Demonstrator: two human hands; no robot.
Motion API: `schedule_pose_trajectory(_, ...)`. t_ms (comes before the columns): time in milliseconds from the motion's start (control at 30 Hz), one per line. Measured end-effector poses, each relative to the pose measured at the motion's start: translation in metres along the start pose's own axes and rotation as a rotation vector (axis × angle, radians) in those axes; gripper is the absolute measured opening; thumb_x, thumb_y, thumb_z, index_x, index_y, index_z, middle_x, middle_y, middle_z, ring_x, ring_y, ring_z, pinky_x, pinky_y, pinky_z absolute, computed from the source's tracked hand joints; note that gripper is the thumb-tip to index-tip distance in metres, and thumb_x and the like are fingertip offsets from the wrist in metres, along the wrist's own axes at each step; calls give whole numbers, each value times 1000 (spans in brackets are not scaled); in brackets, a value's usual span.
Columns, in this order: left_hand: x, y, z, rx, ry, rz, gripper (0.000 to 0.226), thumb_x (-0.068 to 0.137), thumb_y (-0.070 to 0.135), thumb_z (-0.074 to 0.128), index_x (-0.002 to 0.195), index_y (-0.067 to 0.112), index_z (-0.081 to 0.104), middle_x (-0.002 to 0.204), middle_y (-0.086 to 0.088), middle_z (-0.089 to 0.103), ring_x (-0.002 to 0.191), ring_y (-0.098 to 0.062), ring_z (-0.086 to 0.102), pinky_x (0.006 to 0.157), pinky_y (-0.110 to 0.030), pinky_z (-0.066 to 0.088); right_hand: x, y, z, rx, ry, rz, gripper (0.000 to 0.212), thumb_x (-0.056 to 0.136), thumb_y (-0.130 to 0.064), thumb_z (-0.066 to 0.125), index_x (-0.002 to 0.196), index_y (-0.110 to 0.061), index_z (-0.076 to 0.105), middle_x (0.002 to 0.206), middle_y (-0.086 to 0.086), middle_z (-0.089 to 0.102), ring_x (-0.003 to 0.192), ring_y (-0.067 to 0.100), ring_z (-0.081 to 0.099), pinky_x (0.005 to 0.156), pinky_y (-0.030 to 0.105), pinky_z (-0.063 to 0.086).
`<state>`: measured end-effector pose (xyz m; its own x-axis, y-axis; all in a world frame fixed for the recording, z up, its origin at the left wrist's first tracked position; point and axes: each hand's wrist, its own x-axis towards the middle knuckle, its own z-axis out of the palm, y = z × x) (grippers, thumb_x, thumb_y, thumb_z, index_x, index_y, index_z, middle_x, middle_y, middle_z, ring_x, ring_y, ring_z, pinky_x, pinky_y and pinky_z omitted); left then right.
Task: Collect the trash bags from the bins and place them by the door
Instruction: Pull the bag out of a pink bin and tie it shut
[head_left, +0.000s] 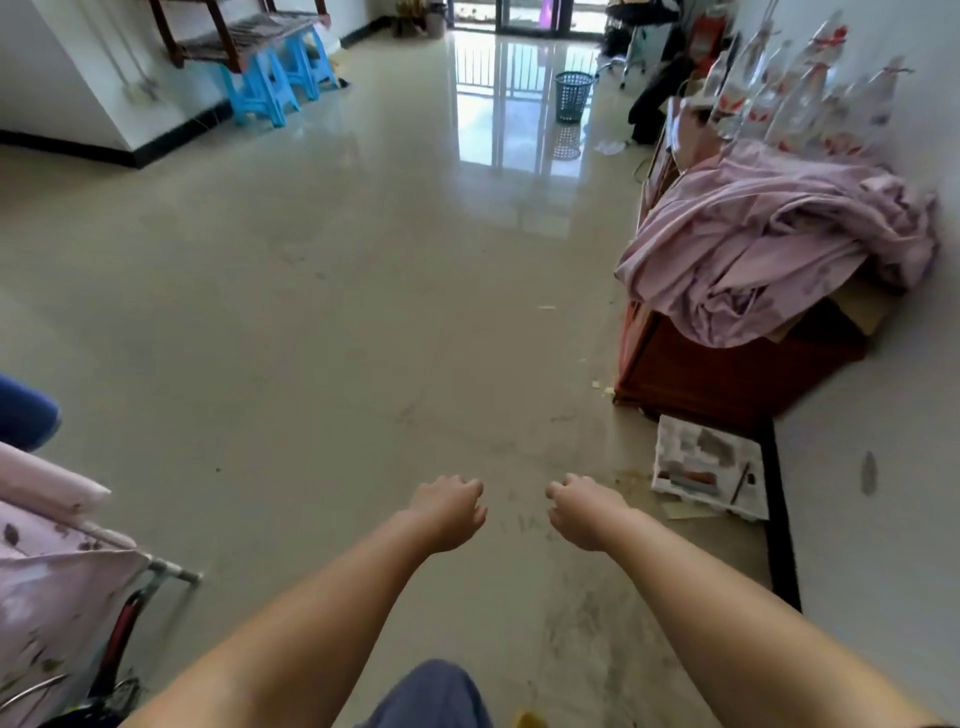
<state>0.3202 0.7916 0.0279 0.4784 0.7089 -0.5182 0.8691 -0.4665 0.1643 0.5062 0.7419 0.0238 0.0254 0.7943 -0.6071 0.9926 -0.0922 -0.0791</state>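
A teal mesh waste bin (573, 95) stands far ahead on the shiny floor, near the glass balcony door (524, 18). No bag shows in it from here. Another bin (435, 22) sits by the door frame, too small to make out. My left hand (451, 512) and my right hand (584, 510) are stretched forward side by side over the floor, fingers curled in, nothing in either.
A red-brown cabinet (727, 374) draped with pink cloth (769, 244) lines the right wall, with a white foam tray (709, 467) on the floor before it. Blue stools (270, 85) stand back left. A rack with pink fabric (57, 587) is at my left.
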Motion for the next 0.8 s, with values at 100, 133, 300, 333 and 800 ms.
schedule_pose_trajectory(100, 51, -21, -30, -1, 14, -31, 38, 97, 31, 34, 128, 12, 46, 131, -13, 50, 120, -31, 48, 97, -39, 40, 56, 2, -39, -20, 7, -42, 38, 100, -24, 31, 134, -13, 42, 131, 12, 45, 122, 30, 45, 95, 42, 42)
schedule_pose_trajectory(133, 70, -29, -41, -2, 22, -35, 38, 97, 31, 34, 128, 12, 46, 131, -14, 50, 120, -31, 48, 97, -39, 40, 76, 3, -53, -28, 11, -48, 38, 99, -22, 31, 135, -14, 41, 131, 11, 45, 122, 30, 45, 95, 42, 42)
schedule_pose_trajectory(300, 170, -79, -105, -14, 56, -40, 38, 97, 31, 36, 128, 12, 47, 131, -14, 50, 122, -32, 47, 98, -40, 40, 188, -1, -132, -31, 54, -59, 40, 99, -22, 31, 137, -15, 41, 134, 11, 44, 125, 30, 44, 98, 42, 42)
schedule_pose_trajectory(333, 189, -91, -120, -22, 52, -40, 38, 97, 31, 36, 128, 11, 47, 131, -14, 50, 122, -32, 48, 98, -40, 40, 207, -3, -150, -20, 55, -54, 40, 99, -24, 31, 137, -15, 41, 134, 11, 44, 124, 30, 45, 98, 42, 42)
schedule_pose_trajectory(800, 437, -196, -293, -14, -61, -41, 39, 97, 31, 34, 126, 11, 48, 130, -14, 52, 120, -31, 49, 97, -38, 43, 441, 24, -332, 61, 5, 3, 40, 99, -30, 31, 134, -15, 45, 133, 10, 46, 119, 29, 50, 94, 41, 46)
